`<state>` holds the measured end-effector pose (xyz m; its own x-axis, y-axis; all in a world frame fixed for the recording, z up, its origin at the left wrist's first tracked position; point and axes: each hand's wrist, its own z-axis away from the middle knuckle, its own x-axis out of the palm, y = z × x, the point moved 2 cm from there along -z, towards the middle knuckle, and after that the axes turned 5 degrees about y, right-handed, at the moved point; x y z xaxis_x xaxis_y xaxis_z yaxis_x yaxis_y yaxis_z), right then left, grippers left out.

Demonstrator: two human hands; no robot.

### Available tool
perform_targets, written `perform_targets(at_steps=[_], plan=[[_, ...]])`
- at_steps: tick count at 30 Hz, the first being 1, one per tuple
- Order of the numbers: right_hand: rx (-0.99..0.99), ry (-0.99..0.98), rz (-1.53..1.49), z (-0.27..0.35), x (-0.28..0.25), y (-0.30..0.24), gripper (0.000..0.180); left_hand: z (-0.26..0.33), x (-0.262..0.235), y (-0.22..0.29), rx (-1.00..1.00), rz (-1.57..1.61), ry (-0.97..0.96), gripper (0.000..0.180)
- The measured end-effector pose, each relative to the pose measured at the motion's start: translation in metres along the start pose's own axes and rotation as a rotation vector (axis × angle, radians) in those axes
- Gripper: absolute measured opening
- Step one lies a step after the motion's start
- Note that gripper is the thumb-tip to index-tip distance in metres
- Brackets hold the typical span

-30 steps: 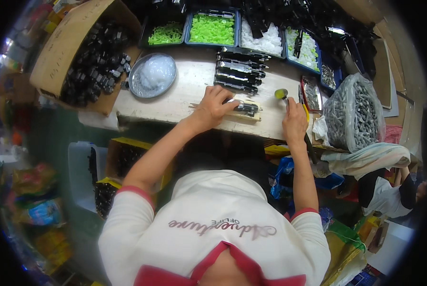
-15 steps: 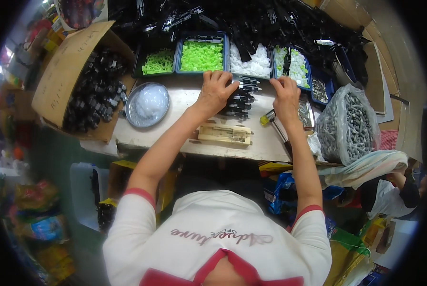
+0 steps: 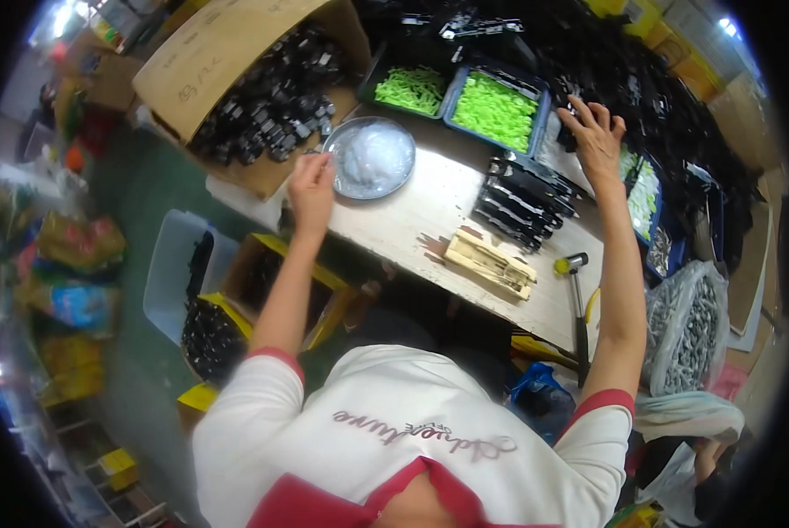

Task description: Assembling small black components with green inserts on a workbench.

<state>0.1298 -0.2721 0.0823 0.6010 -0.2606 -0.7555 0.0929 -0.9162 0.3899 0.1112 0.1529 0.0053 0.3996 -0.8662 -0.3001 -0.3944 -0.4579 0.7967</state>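
- Metal bowl (image 3: 372, 158) of white bits, far left on table (image 3: 429, 220): my left hand (image 3: 311, 180) pinches its near rim.
- My right hand (image 3: 597, 136), fingers spread, empty, rests on black parts pile (image 3: 667, 106), far right, well apart from bowl.

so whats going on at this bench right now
A person works at a cluttered table. The left hand is at the rim of a metal bowl of whitish bits. The right hand reaches, fingers spread, toward a pile of black parts. A row of black pieces and a wooden jig lie between them.
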Motion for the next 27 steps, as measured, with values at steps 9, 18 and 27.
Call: perform_targets(at_steps=[9,18,27], plan=[[0.263,0.217,-0.134,0.003,-0.044,-0.013,0.046,-0.022,-0.027,-0.035,0.037,-0.145,-0.008,0.031],[0.165,-0.078,-0.53,0.104,-0.109,-0.128,0.033,-0.032,-0.021,-0.048,0.364,-0.45,-0.262,0.027],[0.123,-0.255,-0.443,0.127,-0.109,-0.19,0.042,-0.028,-0.045,-0.06,0.35,-0.297,-0.17,0.014]])
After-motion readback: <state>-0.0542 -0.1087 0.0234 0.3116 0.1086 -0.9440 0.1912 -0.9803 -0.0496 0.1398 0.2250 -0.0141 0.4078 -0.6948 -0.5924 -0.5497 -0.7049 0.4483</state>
